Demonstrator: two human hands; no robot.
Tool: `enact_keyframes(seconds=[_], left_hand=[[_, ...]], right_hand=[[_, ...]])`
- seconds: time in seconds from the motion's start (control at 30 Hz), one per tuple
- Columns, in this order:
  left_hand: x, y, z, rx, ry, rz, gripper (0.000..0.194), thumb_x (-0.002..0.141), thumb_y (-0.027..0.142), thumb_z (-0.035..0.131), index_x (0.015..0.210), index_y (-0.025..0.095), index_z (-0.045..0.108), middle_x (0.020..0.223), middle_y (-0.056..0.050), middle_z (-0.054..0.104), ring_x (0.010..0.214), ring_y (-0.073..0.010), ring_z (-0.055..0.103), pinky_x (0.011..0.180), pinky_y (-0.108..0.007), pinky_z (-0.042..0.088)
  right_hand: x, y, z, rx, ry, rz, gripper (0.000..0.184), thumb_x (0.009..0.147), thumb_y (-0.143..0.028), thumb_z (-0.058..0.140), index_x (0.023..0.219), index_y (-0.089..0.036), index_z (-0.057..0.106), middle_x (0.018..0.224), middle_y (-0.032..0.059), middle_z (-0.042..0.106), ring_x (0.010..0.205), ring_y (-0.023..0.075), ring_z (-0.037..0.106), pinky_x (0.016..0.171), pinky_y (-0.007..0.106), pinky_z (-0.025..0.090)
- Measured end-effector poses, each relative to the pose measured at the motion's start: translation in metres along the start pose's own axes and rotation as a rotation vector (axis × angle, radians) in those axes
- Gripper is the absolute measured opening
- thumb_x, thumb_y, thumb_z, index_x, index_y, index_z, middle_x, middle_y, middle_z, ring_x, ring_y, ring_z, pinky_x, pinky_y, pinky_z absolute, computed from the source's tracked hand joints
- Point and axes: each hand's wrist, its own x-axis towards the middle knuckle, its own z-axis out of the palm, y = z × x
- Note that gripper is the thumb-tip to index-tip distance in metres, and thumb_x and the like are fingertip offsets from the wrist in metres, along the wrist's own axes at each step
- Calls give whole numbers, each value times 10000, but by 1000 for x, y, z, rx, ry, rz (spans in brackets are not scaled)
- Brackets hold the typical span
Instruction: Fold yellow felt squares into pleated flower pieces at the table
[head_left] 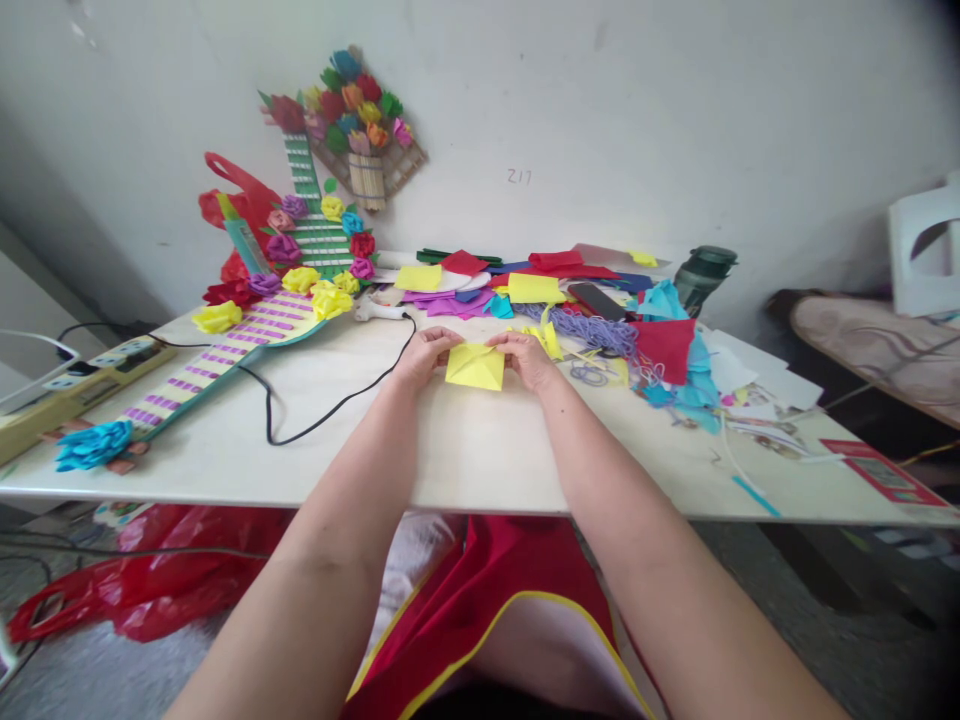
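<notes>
A folded yellow paper lies on the white table, held between both my hands. My left hand pinches its left upper edge with curled fingers. My right hand grips the right upper edge the same way. The paper shows diagonal creases and a pointed lower tip. Just behind it lie loose coloured paper sheets and a bundle of purple yarn.
A paper-flower craft guitar lies at the left, with a black cable curling past it. A power strip sits far left. A dark bottle, red and cyan paper scraps stand right. Red plastic bags lie below the table.
</notes>
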Motion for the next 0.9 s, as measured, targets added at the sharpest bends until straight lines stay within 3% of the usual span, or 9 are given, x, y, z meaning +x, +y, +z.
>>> enact_keyframes(seconds=[0.2, 0.4, 0.5, 0.6, 0.9], left_hand=[[0, 0, 2, 109, 14, 22, 245, 497, 192, 721, 723, 146, 640, 601, 14, 591, 540, -95, 521, 519, -212, 386], [2, -3, -1, 221, -60, 111, 397, 561, 202, 697, 949, 127, 664, 492, 76, 432, 476, -67, 406, 516, -208, 331], [1, -2, -1, 221, -77, 156, 435, 581, 202, 686, 1004, 105, 663, 473, 89, 363, 457, -57, 342, 497, -211, 279], [1, -1, 1, 219, -91, 168, 469, 589, 202, 681, 1045, 90, 658, 477, 90, 345, 462, -56, 323, 498, -215, 261], [6, -7, -3, 248, -122, 174, 522, 604, 203, 674, 1116, 104, 649, 489, 84, 356, 463, -60, 323, 489, -217, 250]], right_hand=[[-1, -3, 2, 36, -1, 5, 184, 668, -337, 589, 630, -158, 609, 589, 9, 608, 529, 128, 553, 475, 228, 400], [2, 2, 2, -38, 35, -11, 260, 616, -369, 708, 747, -178, 589, 609, -32, 596, 522, 104, 530, 468, 207, 381], [2, 3, 2, -68, 29, 28, 280, 669, -410, 690, 791, -170, 616, 615, -18, 601, 500, 100, 520, 433, 205, 347], [0, 1, 2, -109, 15, 85, 282, 741, -440, 636, 714, -163, 599, 533, -20, 552, 421, 90, 459, 374, 210, 276], [-4, -5, 5, -184, 16, 119, 188, 756, -242, 624, 621, -156, 525, 425, -59, 443, 338, 46, 334, 331, 186, 177]])
